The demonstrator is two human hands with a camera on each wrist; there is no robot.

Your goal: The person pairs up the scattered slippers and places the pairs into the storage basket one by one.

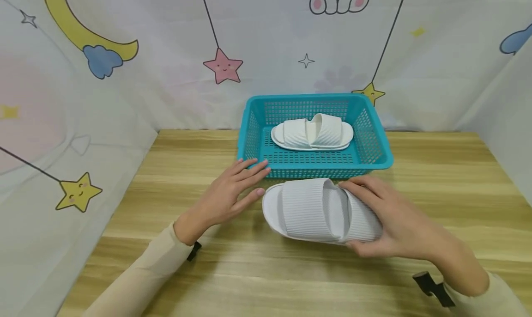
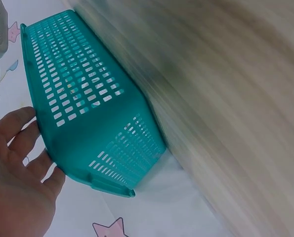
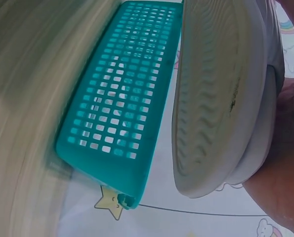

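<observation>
My right hand [image 1: 399, 220] grips a pair of white ribbed slippers [image 1: 305, 210] at their right end, holding them just in front of the basket. The two slippers are nested together, straps facing up toward me. In the right wrist view the wavy sole [image 3: 211, 98] of one slipper shows, tilted on edge. My left hand [image 1: 224, 194] has its fingers extended at the front left corner of the turquoise basket [image 1: 316, 173]; the left wrist view shows the fingertips at the basket's rim. Inside the basket lies another pair of white slippers [image 1: 297, 134].
The basket stands on a wood-grain table [image 1: 187, 164] toward its back edge. Behind it hangs a white cloth [image 1: 174, 76] printed with stars, a moon and clouds. Black straps [image 1: 434, 289] show by both wrists.
</observation>
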